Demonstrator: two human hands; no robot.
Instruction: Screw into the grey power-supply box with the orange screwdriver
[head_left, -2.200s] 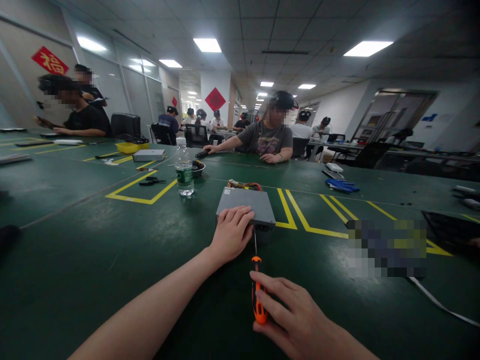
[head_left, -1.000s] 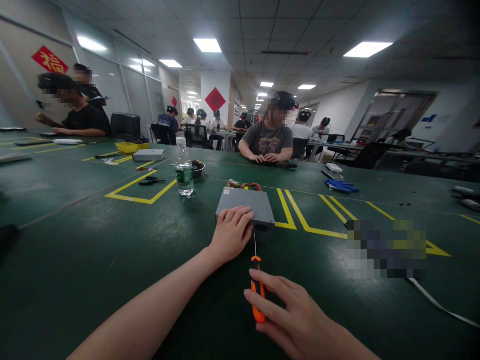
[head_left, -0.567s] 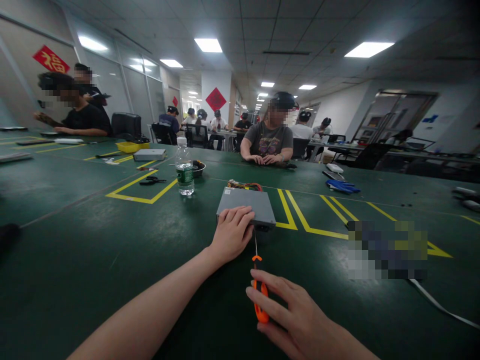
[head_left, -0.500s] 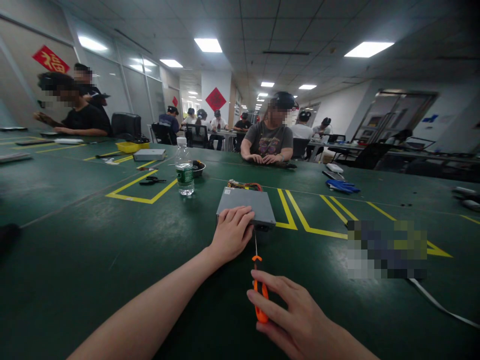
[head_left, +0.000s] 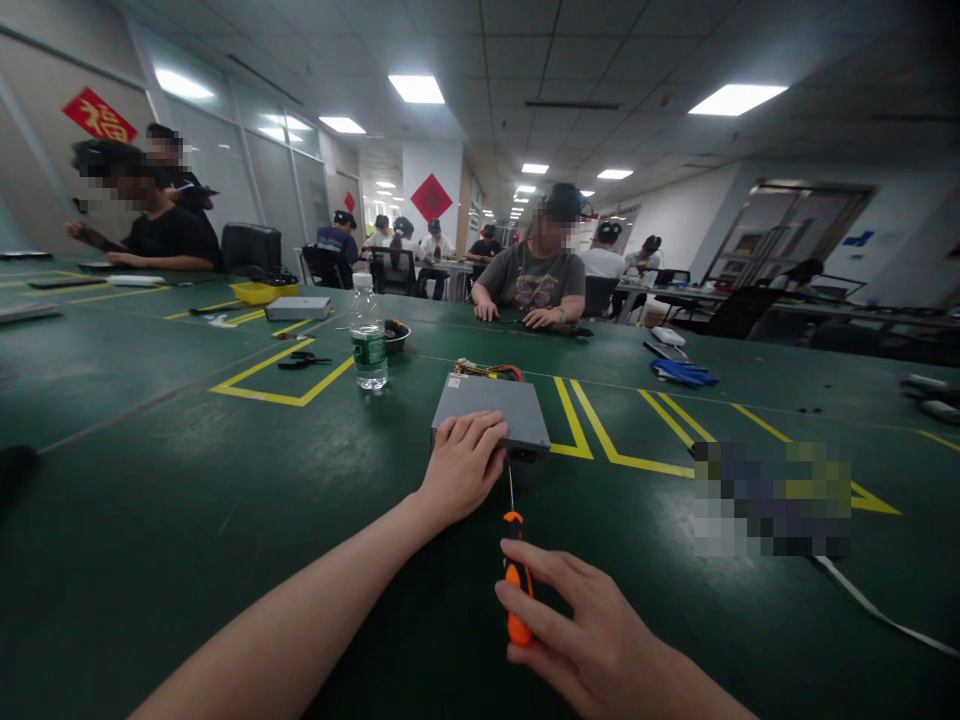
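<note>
A grey metal computer power supply [head_left: 525, 412] lies flat on the green table, a bundle of coloured wires [head_left: 491, 371] at its far side. My left hand [head_left: 463, 468] rests on its top near the front, fingers together and thumb down at the near edge, holding it. In my right hand [head_left: 581, 615] is an orange and black screwdriver [head_left: 519, 628], its handle pinched between thumb and fingers. The thin shaft points away from me to the power supply's near face, just right of my left thumb. Its tip is too small to make out there.
A water bottle [head_left: 369, 340] stands left of the power supply, with a metal bowl [head_left: 397, 338] behind it. Blue gloves [head_left: 682, 373] lie at the right. A pixelated patch [head_left: 772, 500] hides something nearer. Across the table sits a person [head_left: 532, 275].
The screwdriver handle has turned a little in my right fingers, showing a different side. My left hand stays on the power supply. The person opposite has moved their hands apart.
</note>
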